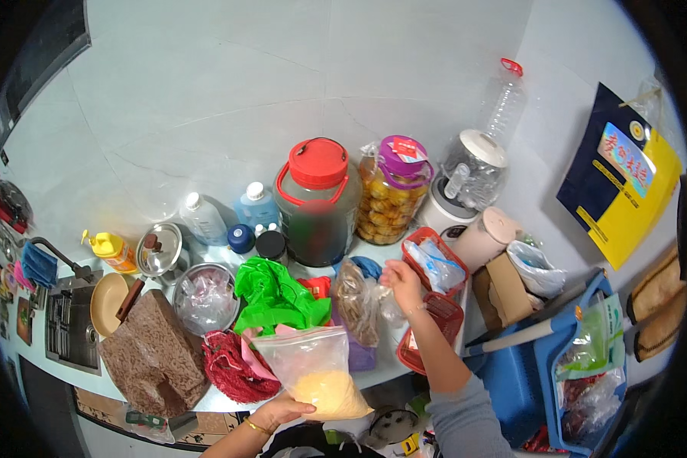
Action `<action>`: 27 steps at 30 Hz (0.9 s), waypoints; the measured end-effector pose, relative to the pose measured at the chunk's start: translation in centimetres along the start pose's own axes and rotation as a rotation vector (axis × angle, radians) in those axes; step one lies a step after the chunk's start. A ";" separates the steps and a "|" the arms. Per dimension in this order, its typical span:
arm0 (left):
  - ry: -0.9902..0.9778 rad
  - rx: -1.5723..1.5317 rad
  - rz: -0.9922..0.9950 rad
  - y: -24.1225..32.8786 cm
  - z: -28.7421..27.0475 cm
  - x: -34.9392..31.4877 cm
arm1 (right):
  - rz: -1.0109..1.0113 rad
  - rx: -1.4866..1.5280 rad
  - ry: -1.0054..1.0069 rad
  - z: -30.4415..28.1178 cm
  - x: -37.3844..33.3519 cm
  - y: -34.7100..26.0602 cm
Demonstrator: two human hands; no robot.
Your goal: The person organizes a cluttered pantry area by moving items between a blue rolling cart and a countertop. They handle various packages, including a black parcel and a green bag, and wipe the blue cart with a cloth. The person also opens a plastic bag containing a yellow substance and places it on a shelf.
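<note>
In my left hand (282, 411) is a clear zip bag (307, 355) with yellow powder or meal at its bottom, gripped near a lower corner at the counter's front edge. My right hand (404, 284) reaches over the counter beside two red plastic baskets (441, 317), its fingers curled. Crumpled clear plastic (391, 311) lies just under it; whether the fingers hold any is hidden. Left of that hand stands a clear bag of brownish dried food (355, 301). A bright green plastic bag (278, 294) and a dark red mesh bag (233, 370) lie behind and left of the zip bag.
At the back stand a big red-lidded jar (317, 217), a purple-lidded jar of preserved fruit (393, 198) and a pink kettle (485, 237). A brown patterned cloth-covered block (153, 355), pan (111, 301) and sink (69, 324) are left. Blue baskets (511, 389) stand right.
</note>
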State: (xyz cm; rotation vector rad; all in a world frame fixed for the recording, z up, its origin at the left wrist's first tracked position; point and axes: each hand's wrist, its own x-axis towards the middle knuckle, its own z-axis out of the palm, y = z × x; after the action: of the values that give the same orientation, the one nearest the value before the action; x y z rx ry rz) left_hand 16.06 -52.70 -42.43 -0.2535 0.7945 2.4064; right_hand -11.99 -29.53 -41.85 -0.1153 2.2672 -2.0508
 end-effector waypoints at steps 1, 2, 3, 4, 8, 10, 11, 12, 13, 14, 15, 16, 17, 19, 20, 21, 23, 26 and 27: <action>0.029 0.005 0.033 0.5 0.1 -0.1 | -0.032 -0.096 0.012 0.7 2.4 0.9; 0.056 -0.023 0.040 1.0 0.0 -0.2 | -0.090 -0.366 -0.001 1.2 4.5 2.1; 0.068 -0.017 0.049 1.2 -0.3 -0.3 | -0.149 -0.636 -0.011 1.5 6.5 3.2; 0.091 -0.016 0.070 1.3 -0.9 -0.5 | -0.214 -0.901 -0.034 2.6 8.0 3.9; 0.101 -0.086 0.043 2.1 -1.9 -0.4 | -0.015 -1.231 -0.202 4.3 9.5 9.9; 0.136 -0.091 0.032 2.7 -1.6 -0.4 | 0.048 -1.243 -0.288 4.6 10.2 10.8; 0.087 -0.060 0.076 2.3 -2.5 0.2 | 0.081 -1.253 -0.329 4.5 10.4 10.9; 0.087 -0.080 0.055 2.3 -2.9 0.6 | 0.053 -1.225 -0.255 4.0 10.5 10.9; 0.092 -0.107 0.041 2.6 -3.1 0.8 | 0.021 -1.195 -0.192 4.1 10.3 10.0; 0.089 -0.126 0.022 2.8 -3.5 1.0 | -0.008 -1.164 -0.117 3.8 9.9 8.8; 0.006 -0.241 0.061 2.0 -4.7 1.3 | -0.066 -1.068 0.048 3.5 9.9 7.7; 0.010 -0.237 0.055 2.3 -4.3 1.8 | -0.117 -0.972 0.225 2.4 9.7 6.3; 0.023 -0.229 0.060 3.1 -3.5 2.3 | -0.347 -0.854 0.306 1.9 9.0 4.6; 0.042 -0.176 0.103 4.5 -1.7 3.2 | -0.532 -0.657 0.365 0.9 6.4 0.9; 0.056 -0.169 0.152 4.8 -1.0 3.6 | -0.633 -0.556 0.375 0.5 4.5 -1.0; 0.070 -0.162 0.202 5.1 -0.5 4.1 | -0.650 -0.505 0.396 0.6 1.7 -3.9; 0.126 -0.188 0.270 6.0 1.4 5.2 | -0.666 -0.444 0.446 0.6 -5.0 -9.6; 0.126 0.008 0.311 6.7 5.7 6.6 | -0.646 -0.276 0.423 0.9 -13.9 -14.2; 0.117 0.012 0.337 6.3 6.3 7.1 | -0.675 -0.393 0.299 1.7 -15.5 -15.4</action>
State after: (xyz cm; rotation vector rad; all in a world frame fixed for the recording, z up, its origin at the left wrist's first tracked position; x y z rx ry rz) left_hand 6.64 -49.65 -36.77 -0.2757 0.9696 2.7195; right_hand 3.58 -31.05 -26.54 -0.7366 3.1285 -1.9199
